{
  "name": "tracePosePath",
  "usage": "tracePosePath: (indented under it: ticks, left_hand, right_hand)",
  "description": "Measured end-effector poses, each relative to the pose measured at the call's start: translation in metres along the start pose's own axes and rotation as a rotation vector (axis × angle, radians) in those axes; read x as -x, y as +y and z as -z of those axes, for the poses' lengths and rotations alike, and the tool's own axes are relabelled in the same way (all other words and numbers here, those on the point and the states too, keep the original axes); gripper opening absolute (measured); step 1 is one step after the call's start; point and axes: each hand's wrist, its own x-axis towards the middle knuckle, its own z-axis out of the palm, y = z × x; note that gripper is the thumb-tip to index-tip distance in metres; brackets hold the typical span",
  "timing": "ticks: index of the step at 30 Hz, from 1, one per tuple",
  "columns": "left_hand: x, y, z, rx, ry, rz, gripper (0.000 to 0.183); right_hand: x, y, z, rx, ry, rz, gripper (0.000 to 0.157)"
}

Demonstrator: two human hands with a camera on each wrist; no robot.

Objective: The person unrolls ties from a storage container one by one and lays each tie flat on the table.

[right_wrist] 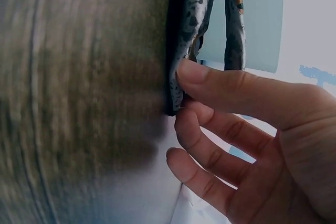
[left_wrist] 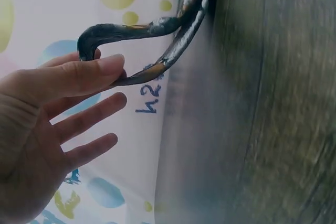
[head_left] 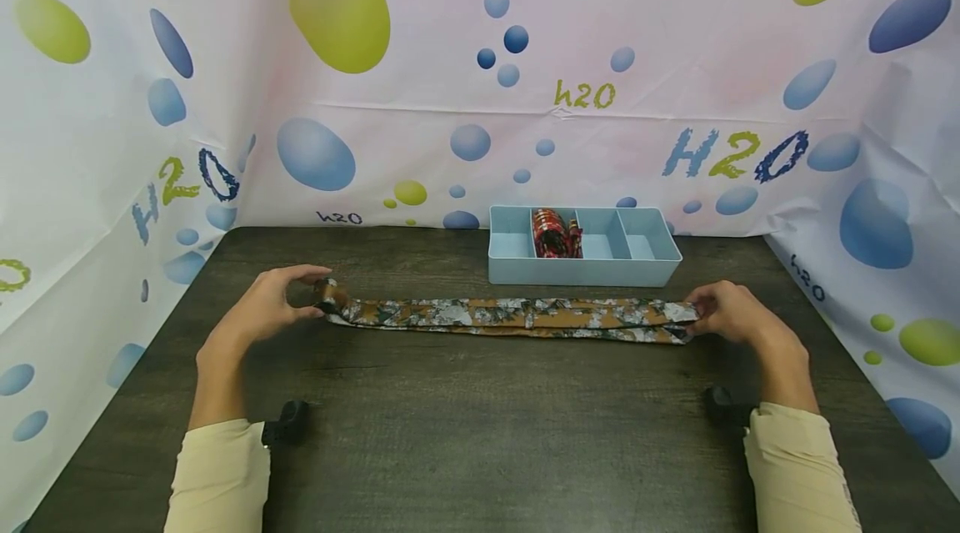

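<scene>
A brown necktie with a white and grey floral pattern stretches sideways over the table, folded into layers. My left hand pinches its left end between thumb and fingers, where the cloth curls up into a small loop. In the left wrist view the looped necktie shows edge-on, and the lower fingers of that hand are spread away from it. At the other end, my right hand pinches the necktie with thumb and fingertips. The right wrist view shows the layers of the necktie standing apart near the thumb.
Behind the necktie stands a light blue divided box. A rolled red patterned cloth sits in one of its compartments. The dark wood table meets a printed white backdrop at the back and sides.
</scene>
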Motion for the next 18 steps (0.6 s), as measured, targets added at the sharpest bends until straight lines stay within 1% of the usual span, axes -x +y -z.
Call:
tracePosePath:
  ticks: [3,9,15,18]
  left_hand:
    - [0.000,-0.006,0.000,-0.028,-0.022,0.023,0.061]
    - [-0.001,-0.016,-0.005,-0.069,-0.055,0.080,0.060]
    - [-0.003,-0.021,-0.007,-0.093,-0.083,0.092,0.059]
    - [-0.002,-0.020,-0.007,-0.077,-0.077,0.080,0.060]
  right_hand:
    - [0.001,0.001,0.000,-0.003,0.005,0.000,0.030]
    - [0.001,0.000,-0.001,-0.008,0.007,0.003,0.030]
    - [0.000,-0.001,-0.001,-0.011,0.002,-0.004,0.030]
    - [0.001,0.000,-0.001,-0.008,0.005,-0.001,0.031]
